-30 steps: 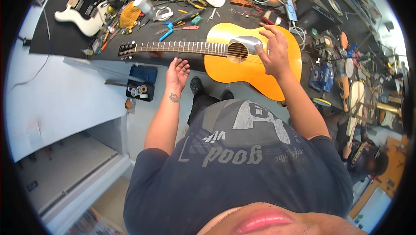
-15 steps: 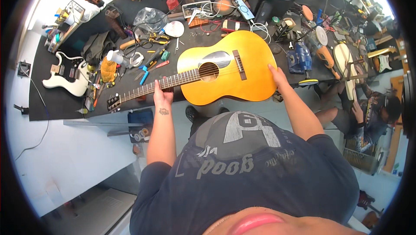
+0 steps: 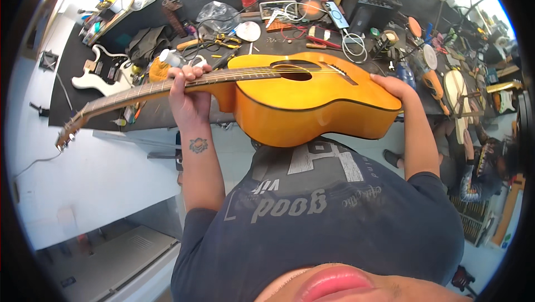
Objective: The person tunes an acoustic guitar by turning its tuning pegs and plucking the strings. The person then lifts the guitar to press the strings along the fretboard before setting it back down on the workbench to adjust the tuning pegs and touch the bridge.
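Note:
An amber-yellow acoustic guitar point(image 3: 301, 104) is tilted up between my two hands, its near side turned toward me and its strings facing away and up. My left hand point(image 3: 189, 93) is closed round the neck point(image 3: 234, 74), with fingertips showing over the fretboard. Down to the left reaches the headstock point(image 3: 69, 130) with its tuners. At the broad end of the body, my right hand point(image 3: 395, 87) grips the rim; its fingers underneath are hidden.
The dark workbench point(image 3: 156, 115) carries a white electric guitar body point(image 3: 100, 79), pliers point(image 3: 225, 40), a phone point(image 3: 336, 15) and a coiled white cable point(image 3: 355, 51). Rightward, another person point(image 3: 485, 160) holds a pale guitar body point(image 3: 457, 98). Tools hang at the back left.
The guitar has tilted from nearly face-up, exposing its side, and come nearer to me. Its headstock has swung left and toward me. My left-hand fingers now show over the neck.

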